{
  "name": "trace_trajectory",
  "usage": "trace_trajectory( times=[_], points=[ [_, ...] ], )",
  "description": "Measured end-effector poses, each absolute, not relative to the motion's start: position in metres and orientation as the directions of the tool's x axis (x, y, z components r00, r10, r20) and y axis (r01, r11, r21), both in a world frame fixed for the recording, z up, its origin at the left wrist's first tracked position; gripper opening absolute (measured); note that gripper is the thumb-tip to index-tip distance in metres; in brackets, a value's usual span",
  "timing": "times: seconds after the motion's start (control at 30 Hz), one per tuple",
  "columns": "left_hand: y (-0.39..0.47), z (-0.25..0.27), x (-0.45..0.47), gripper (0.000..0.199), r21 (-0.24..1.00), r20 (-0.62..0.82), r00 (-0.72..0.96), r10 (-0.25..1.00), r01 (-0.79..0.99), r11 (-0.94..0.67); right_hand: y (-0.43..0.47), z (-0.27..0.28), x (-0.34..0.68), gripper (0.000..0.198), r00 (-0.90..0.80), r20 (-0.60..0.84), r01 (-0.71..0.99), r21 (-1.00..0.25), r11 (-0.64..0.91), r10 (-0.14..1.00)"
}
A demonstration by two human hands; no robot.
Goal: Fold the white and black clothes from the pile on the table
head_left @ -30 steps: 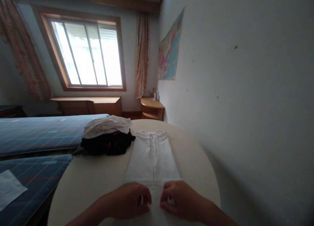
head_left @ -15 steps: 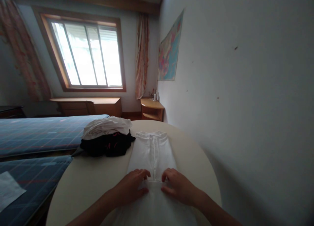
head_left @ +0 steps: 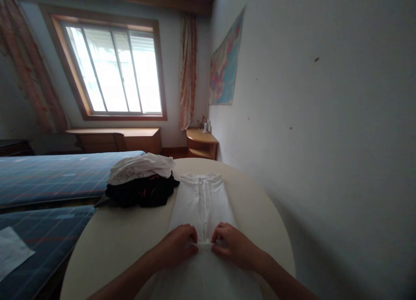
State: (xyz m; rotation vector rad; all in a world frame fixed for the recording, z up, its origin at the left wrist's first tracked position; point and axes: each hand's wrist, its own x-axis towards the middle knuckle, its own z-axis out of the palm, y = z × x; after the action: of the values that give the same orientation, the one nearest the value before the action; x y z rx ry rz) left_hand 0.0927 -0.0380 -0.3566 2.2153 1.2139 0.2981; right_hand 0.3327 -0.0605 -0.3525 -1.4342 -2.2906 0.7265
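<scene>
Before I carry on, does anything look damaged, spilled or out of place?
A few small dark marks dot the wall at right, possibly damage or dirt; I can't tell which. The clothes pile on the table looks loosely heaped beside the smoother white garment. No spill shows.

The window (head_left: 112,72) glares white amid dim light, with soft shadow low on the right wall (head_left: 318,170).
</scene>
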Motion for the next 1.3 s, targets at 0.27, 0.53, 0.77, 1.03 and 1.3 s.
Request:
trace_trajectory(
  times=[0.27, 0.53, 0.77, 1.03, 1.3],
  points=[
    [-0.035, -0.351, 0.095, 0.012, 0.608, -0.097, 0.534, 0.840, 0.700, -0.375, -0.056, -0.351, 0.329, 0.012, -0.356, 0.028, 0.687, -0.669, 0.283, 0.934],
    [-0.034, -0.345, 0.087, 0.027, 0.480, -0.153, 0.462, 0.874, 0.808, -0.343, -0.060, -0.349, 0.330, 0.027, -0.280, -0.024, 0.849, -0.473, 0.235, 0.960],
    [-0.023, -0.324, 0.055, 0.025, 0.427, -0.273, 0.538, 0.797, 0.810, -0.401, -0.059, -0.336, 0.351, 0.017, -0.344, -0.155, 0.883, -0.389, 0.263, 0.926],
    [0.008, -0.284, 0.052, 0.033, 0.546, -0.171, 0.612, 0.772, 0.711, -0.443, -0.024, -0.306, 0.367, 0.017, -0.491, -0.090, 0.784, -0.480, 0.394, 0.867],
    [0.097, -0.246, 0.060, 0.036, 0.513, 0.062, 0.608, 0.791, 0.661, -0.548, 0.069, -0.263, 0.380, 0.025, -0.465, 0.196, 0.744, -0.442, 0.501, 0.864]
  ],
)
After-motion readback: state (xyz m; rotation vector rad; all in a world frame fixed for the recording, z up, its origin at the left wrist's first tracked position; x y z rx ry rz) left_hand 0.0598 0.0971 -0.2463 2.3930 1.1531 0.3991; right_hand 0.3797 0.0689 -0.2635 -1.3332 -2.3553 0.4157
